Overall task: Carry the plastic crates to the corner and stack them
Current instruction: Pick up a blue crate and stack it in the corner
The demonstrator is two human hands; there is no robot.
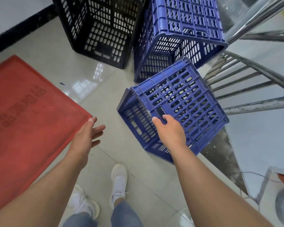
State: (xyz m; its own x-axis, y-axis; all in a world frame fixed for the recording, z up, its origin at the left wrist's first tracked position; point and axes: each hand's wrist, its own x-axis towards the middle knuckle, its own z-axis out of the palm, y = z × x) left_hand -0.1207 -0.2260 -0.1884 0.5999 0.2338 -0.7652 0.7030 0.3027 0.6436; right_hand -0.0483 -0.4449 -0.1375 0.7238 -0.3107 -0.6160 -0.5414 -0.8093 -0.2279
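right hand: I logged the right hand (169, 128) at centre-right of the frame. Its fingers were hooked into a handle slot of the held blue crate (184, 99), with the thumb on the outside of the wall. It was a firm grip.
left hand: The left hand (87, 135) was at lower centre-left and held nothing. Its fingers were straight and a little spread, with the palm turned toward the crate. It hung over the tiled floor (118, 82), right at the corner of the red mat (31, 112).
held blue crate: It was at centre-right, tilted on a diagonal, with one slotted wall facing the camera and a second wall showing on its left. I couldn't tell whether its low edge touched the floor. Its top corner sat just beside the lower edge of the second blue crate (184, 27).
second blue crate: It was at upper centre-right, on the floor, close against the black crate (102, 28). I couldn't tell whether it was one crate or two nested.
black crate: It was at upper centre, upright and open-topped, near the black skirting (15, 35) that ran along the upper left.
red mat: It was flat on the floor and filled the left side.
metal rack: The metal rack (252, 82) had its bars on the right side, just beside both blue crates.
feet: I saw white shoes (119, 181) at bottom centre, on the tiles.
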